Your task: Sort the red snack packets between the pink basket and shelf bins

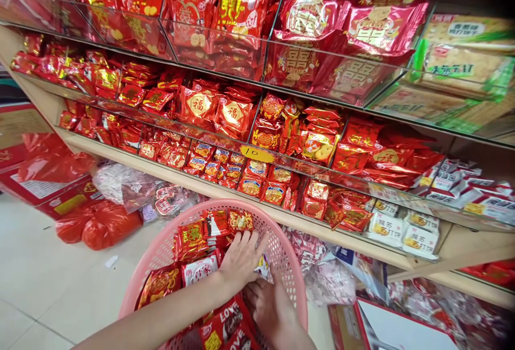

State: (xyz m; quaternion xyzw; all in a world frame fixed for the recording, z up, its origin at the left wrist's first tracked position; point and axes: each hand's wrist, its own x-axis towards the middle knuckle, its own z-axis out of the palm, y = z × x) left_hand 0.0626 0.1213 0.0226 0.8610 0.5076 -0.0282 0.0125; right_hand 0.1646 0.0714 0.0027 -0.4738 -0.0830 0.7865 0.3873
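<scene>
A pink perforated plastic basket (295, 269) holds many small wrapped snack packets, mostly red and gold. My left hand (241, 261) reaches across it, fingers spread over the packets and pointing to the far rim. Close beside it, my right hand (267, 299) is low in the basket, its thumb apart from its bent fingers; the fingertips are partly hidden. A small white and purple packet (263, 268) shows between the hands. Red packets marked LOVE (229, 318) lie near the front. A white and red packet (201, 268) lies by my left wrist, and a red packet (191, 238) farther back.
Tiered shelves with clear dividers (257, 74) stand ahead, filled with red biscuit packets (237, 111). A yellow tag (257, 154) reads 10. Red plastic bags (100, 224) lie on the tiled floor at left. Clear bags (330, 280) and a box (402, 328) are at right.
</scene>
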